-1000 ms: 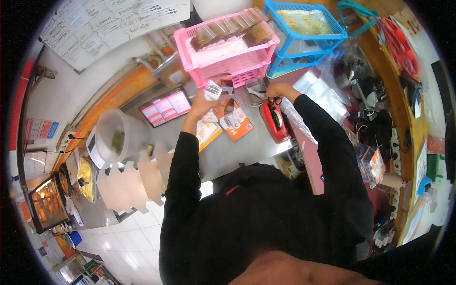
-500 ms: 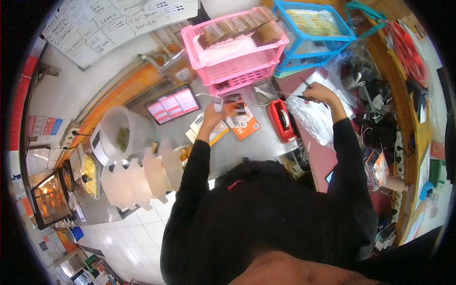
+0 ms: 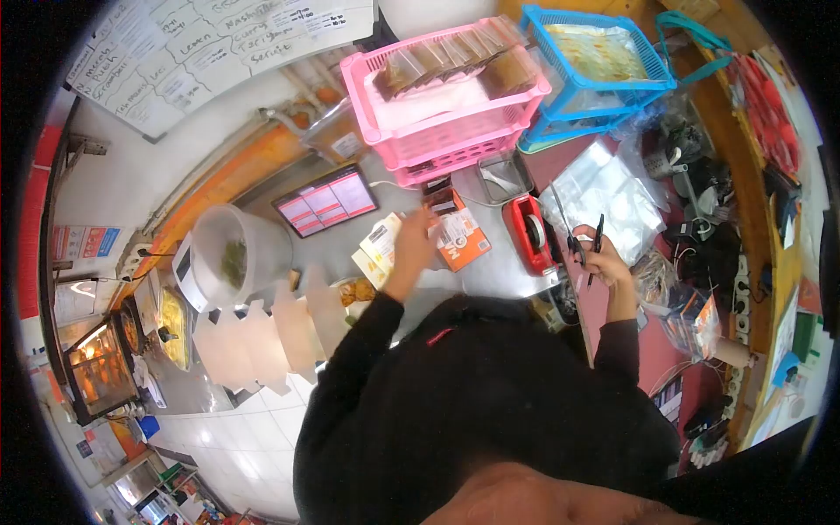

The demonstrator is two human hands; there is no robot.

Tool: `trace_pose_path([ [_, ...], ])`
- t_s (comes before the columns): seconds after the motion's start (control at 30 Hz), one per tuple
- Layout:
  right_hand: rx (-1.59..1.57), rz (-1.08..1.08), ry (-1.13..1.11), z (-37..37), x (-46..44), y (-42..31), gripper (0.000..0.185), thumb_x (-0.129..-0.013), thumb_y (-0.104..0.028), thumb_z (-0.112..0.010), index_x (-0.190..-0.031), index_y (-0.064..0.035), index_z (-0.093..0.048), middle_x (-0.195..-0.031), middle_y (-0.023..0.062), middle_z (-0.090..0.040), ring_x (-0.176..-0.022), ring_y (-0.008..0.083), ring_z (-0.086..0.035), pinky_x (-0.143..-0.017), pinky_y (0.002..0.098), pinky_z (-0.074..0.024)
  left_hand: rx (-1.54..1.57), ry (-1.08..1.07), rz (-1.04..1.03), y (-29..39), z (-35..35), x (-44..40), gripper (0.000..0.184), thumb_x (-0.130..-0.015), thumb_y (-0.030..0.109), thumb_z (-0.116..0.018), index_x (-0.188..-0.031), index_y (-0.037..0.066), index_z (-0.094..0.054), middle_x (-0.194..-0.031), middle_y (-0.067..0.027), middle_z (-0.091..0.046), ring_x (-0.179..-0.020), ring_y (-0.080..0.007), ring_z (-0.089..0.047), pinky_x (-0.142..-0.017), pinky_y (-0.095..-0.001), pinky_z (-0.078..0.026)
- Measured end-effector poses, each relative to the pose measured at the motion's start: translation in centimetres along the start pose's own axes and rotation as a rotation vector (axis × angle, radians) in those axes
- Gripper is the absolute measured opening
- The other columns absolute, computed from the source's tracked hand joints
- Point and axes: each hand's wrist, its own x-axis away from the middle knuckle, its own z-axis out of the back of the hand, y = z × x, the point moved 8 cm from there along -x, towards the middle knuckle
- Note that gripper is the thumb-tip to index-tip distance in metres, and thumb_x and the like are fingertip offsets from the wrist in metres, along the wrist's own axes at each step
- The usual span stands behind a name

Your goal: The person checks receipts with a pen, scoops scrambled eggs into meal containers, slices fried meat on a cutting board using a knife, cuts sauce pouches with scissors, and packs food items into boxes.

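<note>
The right hand (image 3: 610,262) is clamped on dark-handled scissors (image 3: 573,242), its fingers hiding part of them; clear plastic bags (image 3: 605,194) lie at 12 o'clock from it. The left hand (image 3: 415,243) is blurred, so I cannot tell its grip; at its 3 o'clock is a partly hidden orange box (image 3: 468,243). The top edge cuts off the whiteboard (image 3: 206,61).

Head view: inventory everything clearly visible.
whiteboard: one, white, upper left
racks: two, pink and blue, top
sachets: several, brown, top centre
tub: one, whitish, left
tablet: one, black, beside tub
cartons: several, pale, lower left
papers: some, white and yellow, beside tablet
packet: one, orange, centre
tape dispenser: one, red, beside packet
plastic bags: several, clear, right
scissors: one pair, black, in right hand
left hand: one, black sleeve, by packet
right hand: one, black sleeve, around scissors
</note>
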Motion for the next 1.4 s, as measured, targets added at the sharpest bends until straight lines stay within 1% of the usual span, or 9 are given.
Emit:
trace_pose_path([
  [0.2, 0.082, -0.016, -0.054, -3.8, -0.5, -1.6, 0.051, -0.072, 0.003, -0.058, -0.122, -0.0042, -0.051, -0.087, 0.0077, -0.065, -0.076, 0.0113, -0.062, -0.063, 0.0201, -0.0438, -0.134, -0.269, 0.531, -9.4, -5.4, -8.8, 0.035, -0.082, 0.032, -0.065, -0.098, 0.001, -0.063, -0.092, -0.0183, -0.066, -0.087, -0.036, -0.065, -0.072, -0.0453, -0.05],
  [0.43, -0.02, -0.016, 0.025, -1.4, 0.3, 1.8, 0.052, -0.071, 0.005, -0.055, -0.122, -0.0012, -0.05, -0.098, 0.01, -0.065, -0.086, 0.0155, -0.063, -0.071, 0.0232, -0.0469, -0.305, -0.045, 0.309, -15.2, -8.2, -8.9, 0.04, -0.081, 0.038, -0.064, -0.103, 0.005, -0.065, -0.097, -0.0179, -0.066, -0.088, -0.0326, -0.066, -0.076, -0.045, -0.05],
  [0.63, 0.014, -0.024, -0.007, -2.4, 0.1, 2.0, 0.05, -0.071, 0.004, -0.058, -0.119, -0.0027, -0.051, -0.097, 0.0077, -0.064, -0.085, 0.0148, -0.063, -0.07, 0.0236, -0.0469, 0.721, 0.174, 0.599, -8.7, -5.7, -6.5, 0.041, -0.084, 0.014, -0.065, -0.123, 0.009, -0.056, -0.11, -0.0135, -0.063, -0.09, -0.0222, -0.066, -0.071, -0.0375, -0.052],
  [0.83, 0.064, 0.055, -0.044, -3.9, 0.4, 0.3, 0.054, -0.069, -0.014, -0.079, -0.114, -0.0039, -0.052, -0.089, 0.0026, -0.061, -0.079, 0.0109, -0.059, -0.069, 0.0235, -0.0456, 1.39, -0.391, 0.729, -1.6, -4.2, -4.2, 0.053, -0.085, -0.002, -0.062, -0.135, 0.002, -0.044, -0.119, -0.0108, -0.059, -0.092, -0.0173, -0.062, -0.077, -0.0299, -0.052],
  [1.07, 0.441, 0.355, -0.446, -8.8, 2.5, -5.8, 0.053, -0.068, -0.02, -0.081, -0.11, -0.0054, -0.053, -0.09, 0.0024, -0.055, -0.075, 0.0088, -0.056, -0.068, 0.0234, -0.0456, 0.332, -0.367, -0.156, 17.2, 10.9, -1.9, 0.064, -0.072, 0.002, -0.073, -0.132, 0.008, -0.053, -0.101, -0.0075, -0.068, -0.083, -0.0094, -0.06, -0.077, -0.0239, -0.047],
  [1.13, 0.539, 0.195, -0.356, -10.5, 3.9, -8.3, 0.071, -0.054, -0.043, -0.086, -0.107, -0.0057, -0.054, -0.082, -0.002, -0.052, -0.07, 0.0046, -0.049, -0.059, 0.0209, -0.034, 0.137, -0.171, -0.494, 21.5, 14.1, -1.1, 0.062, -0.067, 0.002, -0.077, -0.127, 0.008, -0.059, -0.091, -0.0077, -0.07, -0.071, -0.0072, -0.059, -0.07, -0.0208, -0.045],
  [1.23, 0.657, 0.26, -0.403, -11.7, 5.0, -11.3, 0.075, -0.048, -0.04, -0.088, -0.106, -0.0049, -0.055, -0.079, -0.0033, -0.051, -0.064, 0.0024, -0.042, -0.054, 0.0201, -0.0265, -0.022, -0.187, -0.456, 24.1, 17.2, -0.6, 0.064, -0.067, 0.005, -0.078, -0.127, 0.009, -0.058, -0.094, -0.0088, -0.071, -0.07, -0.0084, -0.06, -0.067, -0.0215, -0.046],
  [1.3, 0.804, 0.369, -0.522, -12.6, 5.6, -12.9, 0.066, -0.053, -0.013, -0.088, -0.109, -0.0045, -0.054, -0.081, -0.0019, -0.052, -0.065, 0.0048, -0.045, -0.059, 0.0198, -0.0364, 0.091, -0.208, -0.504, 25.4, 18.3, -0.7, 0.068, -0.068, -0.002, -0.076, -0.132, 0.005, -0.053, -0.115, -0.0101, -0.065, -0.078, -0.0084, -0.063, -0.071, -0.0212, -0.048],
  [1.4, 0.815, 0.48, -0.569, -15.0, 6.6, -15.1, 0.07, -0.048, -0.02, -0.09, -0.107, -0.0048, -0.055, -0.08, -0.0026, -0.051, -0.068, 0.0058, -0.042, -0.058, 0.0218, -0.0332, 0.503, -0.384, -0.327, 26.9, 18.6, -0.6, 0.072, -0.07, -0.017, -0.067, -0.136, -0.005, -0.041, -0.144, -0.0142, -0.04, -0.09, -0.0121, -0.064, -0.077, -0.0216, -0.053],
])
